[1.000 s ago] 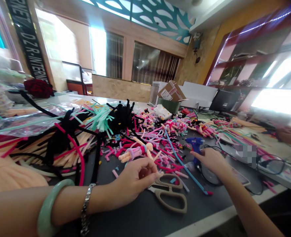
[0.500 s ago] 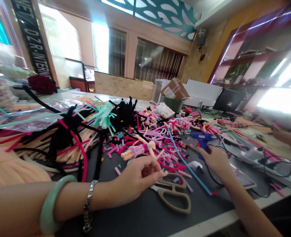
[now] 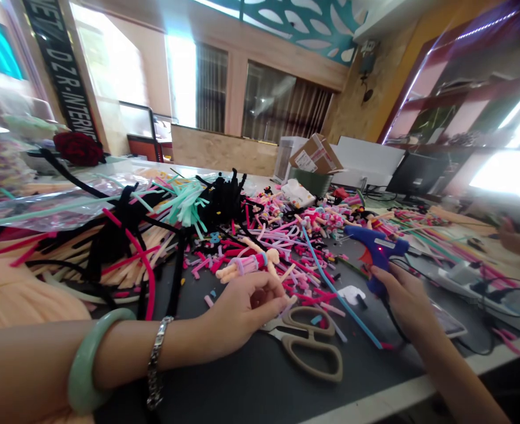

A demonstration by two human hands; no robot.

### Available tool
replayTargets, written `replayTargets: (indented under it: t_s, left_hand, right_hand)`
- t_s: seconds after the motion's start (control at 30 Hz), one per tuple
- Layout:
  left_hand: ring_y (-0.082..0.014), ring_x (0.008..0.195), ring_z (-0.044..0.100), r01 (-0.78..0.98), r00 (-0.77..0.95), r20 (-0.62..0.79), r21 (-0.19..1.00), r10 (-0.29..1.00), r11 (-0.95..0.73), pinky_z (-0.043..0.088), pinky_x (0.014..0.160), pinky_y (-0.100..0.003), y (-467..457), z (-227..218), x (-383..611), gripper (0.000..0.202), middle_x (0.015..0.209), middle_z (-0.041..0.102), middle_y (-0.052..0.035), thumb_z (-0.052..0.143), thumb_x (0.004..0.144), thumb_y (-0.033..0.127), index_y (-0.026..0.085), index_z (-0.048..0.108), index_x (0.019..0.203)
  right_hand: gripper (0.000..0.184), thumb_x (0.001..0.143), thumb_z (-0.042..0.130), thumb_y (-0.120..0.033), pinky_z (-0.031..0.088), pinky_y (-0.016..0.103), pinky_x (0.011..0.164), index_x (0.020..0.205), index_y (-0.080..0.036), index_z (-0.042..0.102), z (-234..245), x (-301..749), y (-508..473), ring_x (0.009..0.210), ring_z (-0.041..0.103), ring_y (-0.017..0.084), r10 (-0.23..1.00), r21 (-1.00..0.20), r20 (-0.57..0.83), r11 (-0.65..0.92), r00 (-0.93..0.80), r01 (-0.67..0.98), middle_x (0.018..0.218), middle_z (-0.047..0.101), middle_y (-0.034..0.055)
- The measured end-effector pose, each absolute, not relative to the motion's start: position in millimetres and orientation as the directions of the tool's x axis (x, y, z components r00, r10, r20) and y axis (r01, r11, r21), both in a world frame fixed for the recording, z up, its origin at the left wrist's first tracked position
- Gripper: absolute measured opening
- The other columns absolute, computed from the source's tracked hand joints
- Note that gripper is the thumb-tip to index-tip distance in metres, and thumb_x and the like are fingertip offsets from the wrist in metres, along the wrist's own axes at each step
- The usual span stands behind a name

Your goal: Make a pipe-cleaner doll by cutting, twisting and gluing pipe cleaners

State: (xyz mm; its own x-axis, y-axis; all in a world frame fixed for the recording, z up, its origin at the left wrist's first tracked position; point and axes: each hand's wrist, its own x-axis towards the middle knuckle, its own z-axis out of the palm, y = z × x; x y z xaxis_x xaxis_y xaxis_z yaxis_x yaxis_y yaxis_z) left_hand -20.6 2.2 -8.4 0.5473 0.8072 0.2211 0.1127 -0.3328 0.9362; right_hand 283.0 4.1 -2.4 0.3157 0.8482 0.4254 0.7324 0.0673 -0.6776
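Observation:
My left hand (image 3: pixel 246 312) is closed in a pinch on a small pale piece (image 3: pixel 292 300), which sticks out past the fingertips; it looks like a fuzzy pipe-cleaner bit. Just behind this hand lies a pipe-cleaner doll (image 3: pixel 253 263), with pale limbs and a pink and lilac body. Scissors (image 3: pixel 310 347) with beige handles rest on the dark table beneath the fingertips. My right hand (image 3: pixel 405 297) grips the handle of a blue glue gun (image 3: pixel 383 246), whose small red light is lit. Its nozzle points left, and its cord hangs down by the wrist.
Cut pink and lilac pipe-cleaner pieces (image 3: pixel 281 235) cover the table's middle. Black bundles (image 3: pixel 222 200) and pale stems (image 3: pixel 122 265) lie left. A long blue stem (image 3: pixel 339 294) sits between my hands. A power strip (image 3: pixel 467 282) and another person's hand (image 3: pixel 518 238) are at right.
My right hand has raised the glue gun off the table, and its nozzle now points left. My left hand stays almost in place with the pale piece.

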Motion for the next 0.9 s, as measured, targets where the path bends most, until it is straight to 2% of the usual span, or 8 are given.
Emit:
replayTargets:
  t_s: [0.17, 0.33, 0.57, 0.67, 0.77, 0.9]
  left_hand:
    - [-0.0059, 0.049, 0.037, 0.122, 0.465, 0.267, 0.925, 0.844, -0.36, 0.029, 0.044, -0.018, 5.0, -7.2, -21.0, 0.022, 0.059, 0.044, 0.0049, 0.057, 0.084, 0.036, 0.015, 0.056, 0.077]
    - [-0.0078, 0.056, 0.042, 0.125, 0.366, 0.323, 0.912, 0.873, -0.39, 0.034, 0.048, -0.018, 10.0, -7.6, -21.7, 0.02, 0.066, 0.049, 0.0021, 0.056, 0.084, 0.033, 0.015, 0.056, 0.075]
    - [-0.0085, 0.055, 0.044, 0.135, 0.358, 0.34, 0.903, 0.87, -0.408, 0.036, 0.051, -0.019, 14.2, -10.7, -23.1, 0.02, 0.066, 0.053, 0.0015, 0.055, 0.084, 0.034, 0.015, 0.057, 0.077]
    - [-0.0085, 0.056, 0.043, 0.16, 0.351, 0.351, 0.891, 0.868, -0.425, 0.035, 0.053, -0.02, 15.2, -11.5, -24.1, 0.02, 0.067, 0.053, 0.0015, 0.055, 0.085, 0.033, 0.015, 0.058, 0.078]
    - [-0.0082, 0.055, 0.041, 0.175, 0.354, 0.353, 0.885, 0.866, -0.432, 0.033, 0.053, -0.02, 15.6, -11.1, -24.4, 0.022, 0.066, 0.052, 0.002, 0.055, 0.085, 0.035, 0.014, 0.058, 0.078]
    - [-0.0075, 0.053, 0.039, 0.183, 0.344, 0.355, 0.883, 0.869, -0.433, 0.031, 0.05, -0.019, 14.3, -8.8, -23.8, 0.026, 0.06, 0.05, 0.0035, 0.057, 0.084, 0.039, 0.014, 0.058, 0.077]
  right_hand:
    - [0.025, 0.074, 0.051, -0.043, 0.044, 0.026, 0.051, 0.073, -0.018, 0.059, -2.2, 273.4, -8.4, 0.055, 0.055, 0.016, 0.897, -0.82, 0.361, 0.175, 0.255, 0.545, 0.063, 0.061, 0.0033]
    - [0.023, 0.067, 0.065, -0.04, 0.045, 0.026, 0.047, 0.074, -0.018, 0.064, -3.7, 264.8, -18.4, 0.054, 0.057, 0.017, 0.946, -0.925, 0.281, 0.222, 0.162, 0.309, 0.061, 0.062, 0.0035]
    - [0.026, 0.067, 0.067, -0.045, 0.043, 0.025, 0.044, 0.073, -0.02, 0.069, -1.9, 251.1, -32.4, 0.051, 0.054, 0.017, 0.969, -0.902, 0.242, 0.208, 0.044, 0.377, 0.061, 0.062, 0.0036]
    - [0.024, 0.066, 0.069, -0.043, 0.04, 0.024, 0.044, 0.067, -0.02, 0.067, -0.7, 247.1, -35.7, 0.05, 0.051, 0.015, 0.966, -0.898, 0.256, 0.222, 0.042, 0.379, 0.057, 0.058, 0.0016]
    - [0.026, 0.066, 0.069, -0.044, 0.038, 0.023, 0.042, 0.061, -0.019, 0.064, 0.0, 248.3, -34.4, 0.049, 0.048, 0.014, 0.962, -0.878, 0.268, 0.263, -0.046, 0.399, 0.055, 0.053, 0.0006]
    - [0.025, 0.067, 0.069, -0.042, 0.041, 0.023, 0.043, 0.062, -0.018, 0.064, -0.5, 253.1, -30.8, 0.051, 0.049, 0.015, 0.962, -0.849, 0.247, 0.274, -0.12, 0.452, 0.056, 0.052, 0.0006]
